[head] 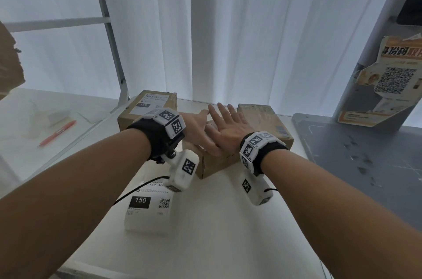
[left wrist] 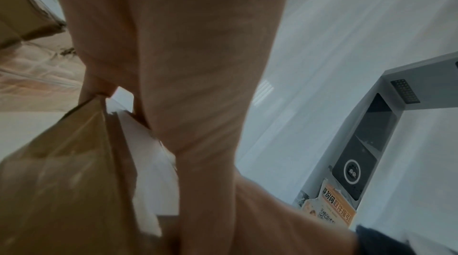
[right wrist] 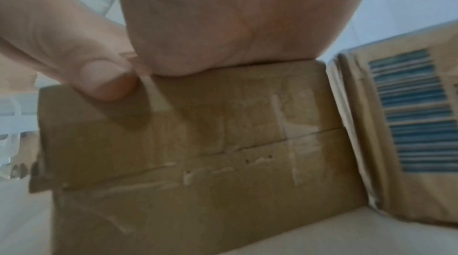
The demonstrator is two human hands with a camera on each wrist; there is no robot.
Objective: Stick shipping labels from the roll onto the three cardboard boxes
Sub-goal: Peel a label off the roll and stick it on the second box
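Three cardboard boxes stand at the back of the white table (head: 205, 233). The left box (head: 146, 107) has a white label on top. Both my hands lie flat on the middle box (head: 214, 164), fingers straight: my left hand (head: 196, 123) beside my right hand (head: 228, 125), with a bit of white label (head: 211, 126) showing between them. In the right wrist view the palm heel of my right hand (right wrist: 235, 24) presses the top edge of the middle box (right wrist: 198, 161). The right box (head: 267, 123) shows a blue barcode (right wrist: 411, 112). The label roll (head: 148, 208) lies nearer me.
A red pen (head: 58, 132) lies on the clear surface to the left. A grey stand base (head: 365, 164) with a post and a torn QR poster (head: 392, 77) fills the right. A metal shelf frame (head: 109, 27) and white curtain stand behind.
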